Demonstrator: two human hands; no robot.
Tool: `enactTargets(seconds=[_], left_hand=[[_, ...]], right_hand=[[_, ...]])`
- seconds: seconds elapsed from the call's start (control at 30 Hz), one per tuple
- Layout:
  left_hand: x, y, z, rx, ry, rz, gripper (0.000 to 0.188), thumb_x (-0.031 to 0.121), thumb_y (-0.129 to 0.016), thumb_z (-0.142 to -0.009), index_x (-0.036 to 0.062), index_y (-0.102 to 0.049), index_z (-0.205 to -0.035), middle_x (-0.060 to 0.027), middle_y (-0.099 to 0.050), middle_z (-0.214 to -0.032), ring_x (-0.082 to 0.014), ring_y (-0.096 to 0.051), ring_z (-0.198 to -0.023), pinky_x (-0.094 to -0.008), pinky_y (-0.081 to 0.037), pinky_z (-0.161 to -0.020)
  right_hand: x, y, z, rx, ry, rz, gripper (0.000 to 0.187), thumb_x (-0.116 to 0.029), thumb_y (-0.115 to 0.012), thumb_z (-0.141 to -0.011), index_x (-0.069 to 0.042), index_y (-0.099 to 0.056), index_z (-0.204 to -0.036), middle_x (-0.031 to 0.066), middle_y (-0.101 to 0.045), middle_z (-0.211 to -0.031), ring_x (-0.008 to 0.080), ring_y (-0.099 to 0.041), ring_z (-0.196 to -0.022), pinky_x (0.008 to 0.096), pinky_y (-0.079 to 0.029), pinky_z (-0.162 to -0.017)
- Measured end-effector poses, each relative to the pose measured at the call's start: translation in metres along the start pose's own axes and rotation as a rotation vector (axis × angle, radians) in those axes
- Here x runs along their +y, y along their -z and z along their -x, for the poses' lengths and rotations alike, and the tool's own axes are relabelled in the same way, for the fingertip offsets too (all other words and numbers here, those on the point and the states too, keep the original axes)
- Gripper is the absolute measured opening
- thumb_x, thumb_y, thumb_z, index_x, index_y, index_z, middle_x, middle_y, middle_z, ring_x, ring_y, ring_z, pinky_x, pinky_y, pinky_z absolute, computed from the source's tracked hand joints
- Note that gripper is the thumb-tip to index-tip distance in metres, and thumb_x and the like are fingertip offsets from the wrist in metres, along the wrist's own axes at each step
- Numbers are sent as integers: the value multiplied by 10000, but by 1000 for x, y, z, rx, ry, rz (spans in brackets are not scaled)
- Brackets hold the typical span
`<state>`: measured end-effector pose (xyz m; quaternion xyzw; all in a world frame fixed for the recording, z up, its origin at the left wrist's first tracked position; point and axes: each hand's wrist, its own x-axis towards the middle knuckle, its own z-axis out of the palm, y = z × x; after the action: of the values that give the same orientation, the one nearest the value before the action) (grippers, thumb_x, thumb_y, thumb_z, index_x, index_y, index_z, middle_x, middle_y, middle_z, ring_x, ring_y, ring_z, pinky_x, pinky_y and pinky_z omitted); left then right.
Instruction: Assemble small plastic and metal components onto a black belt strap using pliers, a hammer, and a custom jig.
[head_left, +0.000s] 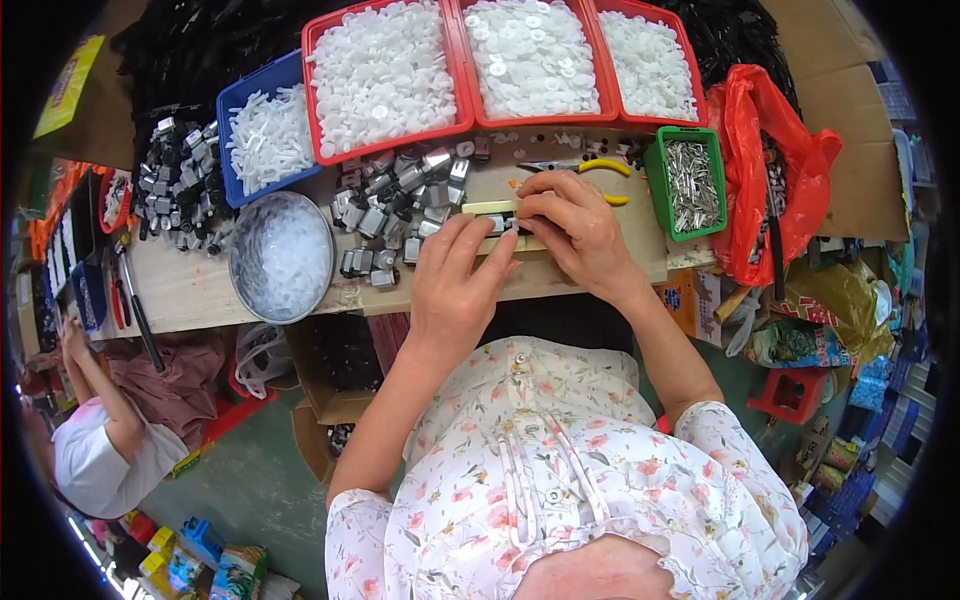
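Note:
My two hands meet over a cream-coloured bar-like block (492, 208) at the table's front edge. My left hand (452, 292) is closed, its fingertips at the block's near side beside a small dark piece. My right hand (580, 228) is closed too, thumb and fingers pinched at the right end of the block, where its fingers hide most of what they hold. Just left of my left hand lies a pile of silver-and-black metal housings (400, 195). Yellow-handled pliers (590, 166) lie just beyond my right hand.
Red trays (462, 60) of white plastic parts line the back. Left of them are a blue bin (222, 130) and a metal bowl (240, 290) of clear pieces. At right stand a green bin (655, 180) of metal pins and a red bag (745, 110). Another person (115, 440) sits at far left.

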<state>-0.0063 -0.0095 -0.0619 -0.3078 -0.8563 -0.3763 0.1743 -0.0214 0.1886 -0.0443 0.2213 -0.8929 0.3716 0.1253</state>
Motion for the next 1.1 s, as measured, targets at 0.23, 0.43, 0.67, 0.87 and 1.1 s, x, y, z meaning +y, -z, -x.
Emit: enactTargets(seconds=[0.23,0.43,0.67,0.87,1.1], left_hand=[[-1,-2,-1,-47,-38,-54,389,75,-803,-737,82,-706,-1114,-109,-597,-1155,-325,-567,-1101,-426,-489,-893],[-1,-5,-1,-63,-47,-87,391,75,-807,-734,82,-705,-1112,-109,-596,-1151,-327,-563,-1091,-429,-490,-885],[-2,-2,-7,-100,-91,-157,358,83,-799,-744,74,-700,-1088,-111,-599,-1139,-324,-570,-1063,-426,-494,-851],[-2,-6,-10,-72,-165,-234,331,154,-741,-777,42,-672,-1081,-100,-595,-1099,-298,-570,-1042,-396,-469,-801],[2,3,-15,-98,-107,-157,300,159,-757,-774,55,-690,-1047,-72,-602,-1025,-284,-572,-1005,-388,-455,-799]], right_hand=[[3,3,0,-45,-36,-119,156,22,-695,-806,-7,-647,-951,115,-626,-1065,284,-635,-948,359,-511,-807],[9,-4,2,7,1,-114,108,-33,-682,-815,-24,-633,-911,98,-611,-1019,295,-613,-945,395,-482,-798],[9,0,1,-36,-41,-124,152,9,-705,-800,-20,-647,-938,117,-623,-1050,290,-632,-960,370,-510,-818],[5,8,0,-71,-61,-63,158,11,-711,-799,-19,-651,-941,116,-627,-1054,289,-634,-974,365,-511,-828],[12,87,14,210,-211,211,133,49,-681,-825,8,-664,-950,122,-643,-975,263,-656,-897,329,-517,-798]])
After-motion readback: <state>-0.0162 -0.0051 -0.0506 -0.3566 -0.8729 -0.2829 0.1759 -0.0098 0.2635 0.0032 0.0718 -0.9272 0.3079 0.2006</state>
